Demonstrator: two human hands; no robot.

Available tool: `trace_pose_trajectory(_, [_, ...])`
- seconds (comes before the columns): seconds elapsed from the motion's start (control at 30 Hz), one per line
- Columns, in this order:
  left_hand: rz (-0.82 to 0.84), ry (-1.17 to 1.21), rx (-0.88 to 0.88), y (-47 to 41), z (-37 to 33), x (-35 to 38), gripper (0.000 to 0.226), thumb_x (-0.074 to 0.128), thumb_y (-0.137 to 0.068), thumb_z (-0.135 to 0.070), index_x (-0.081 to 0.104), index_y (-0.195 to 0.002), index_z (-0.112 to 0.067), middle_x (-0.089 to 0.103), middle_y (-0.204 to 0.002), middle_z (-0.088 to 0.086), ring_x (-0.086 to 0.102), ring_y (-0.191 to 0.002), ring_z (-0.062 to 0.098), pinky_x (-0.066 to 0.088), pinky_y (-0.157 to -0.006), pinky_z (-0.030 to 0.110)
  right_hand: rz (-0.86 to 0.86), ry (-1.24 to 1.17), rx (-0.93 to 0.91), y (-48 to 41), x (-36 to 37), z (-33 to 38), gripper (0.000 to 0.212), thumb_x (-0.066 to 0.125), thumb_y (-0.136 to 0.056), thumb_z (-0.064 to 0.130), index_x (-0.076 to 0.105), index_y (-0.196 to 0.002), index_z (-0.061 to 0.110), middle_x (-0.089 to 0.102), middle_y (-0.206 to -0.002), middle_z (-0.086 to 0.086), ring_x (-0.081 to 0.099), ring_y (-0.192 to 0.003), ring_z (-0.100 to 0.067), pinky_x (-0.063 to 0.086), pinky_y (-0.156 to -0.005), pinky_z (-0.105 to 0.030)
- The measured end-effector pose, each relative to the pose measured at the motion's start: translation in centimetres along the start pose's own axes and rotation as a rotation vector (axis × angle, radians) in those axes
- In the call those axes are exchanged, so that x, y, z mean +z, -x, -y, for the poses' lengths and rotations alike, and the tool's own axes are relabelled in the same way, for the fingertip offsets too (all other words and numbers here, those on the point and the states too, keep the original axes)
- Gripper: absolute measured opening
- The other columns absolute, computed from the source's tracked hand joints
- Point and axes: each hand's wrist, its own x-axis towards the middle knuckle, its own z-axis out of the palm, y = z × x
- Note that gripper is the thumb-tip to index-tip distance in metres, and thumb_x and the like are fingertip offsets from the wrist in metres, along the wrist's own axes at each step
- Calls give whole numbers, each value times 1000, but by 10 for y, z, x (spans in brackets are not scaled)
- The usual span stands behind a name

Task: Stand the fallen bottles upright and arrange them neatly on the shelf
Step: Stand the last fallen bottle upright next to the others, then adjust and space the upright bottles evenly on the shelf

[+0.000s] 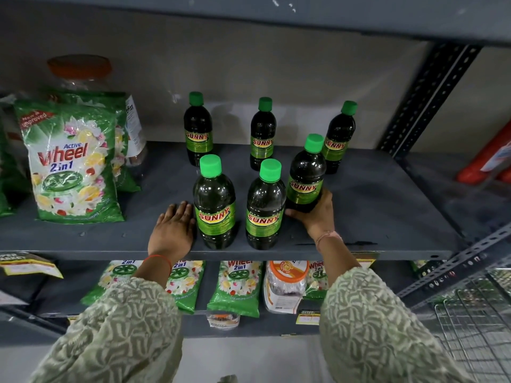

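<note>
Several dark bottles with green caps and green "SUNNY" labels stand upright on the grey shelf (373, 205). Three stand at the back: left (198, 128), middle (262, 134), right (338, 136). Two stand at the front: left (215, 203) and middle (266, 205). A further bottle (305, 175) stands at the right, slightly behind the front two. My right hand (315, 214) is wrapped around its base. My left hand (172, 230) lies flat on the shelf with fingers together, touching the side of the front left bottle.
Green Wheel detergent bags (74, 164) and a clear jar with an orange lid (80, 70) fill the shelf's left end. A slotted metal upright (425, 100) stands at the right. More bags and a jar sit on the shelf below. A wire basket (475, 322) is at lower right.
</note>
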Motion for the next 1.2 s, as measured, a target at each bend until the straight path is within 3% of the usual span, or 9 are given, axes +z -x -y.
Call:
trace_pose_trajectory(0.13, [3,-2,3,0,1,-1,52,25,-96,-27,14,-146,-15,15,-158,5,10,-146,26,13,-119,41,-21,9,-1,7,-1,-1,72,83,-59,12,45,-120,3,55,-125,-18,51,-117,-31,43,-100,-42])
trace_pose_trajectory(0.23, [-3,6,7,0,1,-1,52,26,-96,-26,16,-146,-14,16,-158,5,12,-145,27,14,-118,42,30,37,4,16,-8,-5,73,79,-65,14,42,-128,5,57,-128,-15,51,-119,-29,42,-102,-40])
trace_pose_trajectory(0.37, [-26,29,5,1,0,0,51,27,-96,-25,21,-145,-13,20,-157,6,15,-144,29,15,-118,44,54,65,-59,41,-16,-8,65,76,-69,11,44,-126,6,58,-124,-14,52,-116,-26,38,-94,-26])
trace_pose_trajectory(0.6, [-29,39,4,0,0,1,51,27,-96,-26,20,-145,-13,18,-157,6,15,-144,30,14,-118,45,107,61,-67,70,-29,-10,64,73,-73,11,41,-127,6,57,-123,-10,47,-105,-10,37,-90,-23])
trace_pose_trajectory(0.97, [-87,59,21,-2,1,4,50,30,-96,-24,24,-143,-9,25,-155,12,19,-142,33,17,-116,46,148,127,-64,75,-35,-10,59,72,-75,12,41,-125,6,57,-125,-13,52,-116,-25,38,-91,-27])
trace_pose_trajectory(1.03, [-151,182,-1,3,-1,2,45,30,-95,-22,38,-135,-1,39,-145,21,32,-135,38,26,-111,48,162,119,-56,76,-35,-11,61,72,-75,13,40,-127,7,56,-126,-12,51,-117,-25,39,-92,-28])
trace_pose_trajectory(1.13, [-490,548,-153,31,-7,-6,40,33,-95,-21,56,-112,7,59,-114,33,51,-110,45,41,-94,49,174,85,-47,77,-37,-9,72,78,-68,13,38,-128,10,55,-124,-8,50,-115,-21,38,-91,-29])
trace_pose_trajectory(1.2, [-680,640,-167,66,-20,-8,45,37,-93,-32,59,-104,4,59,-103,31,48,-103,37,39,-89,43,155,46,-50,79,-34,-7,84,83,-61,17,35,-130,12,52,-124,-4,48,-113,-17,37,-93,-29])
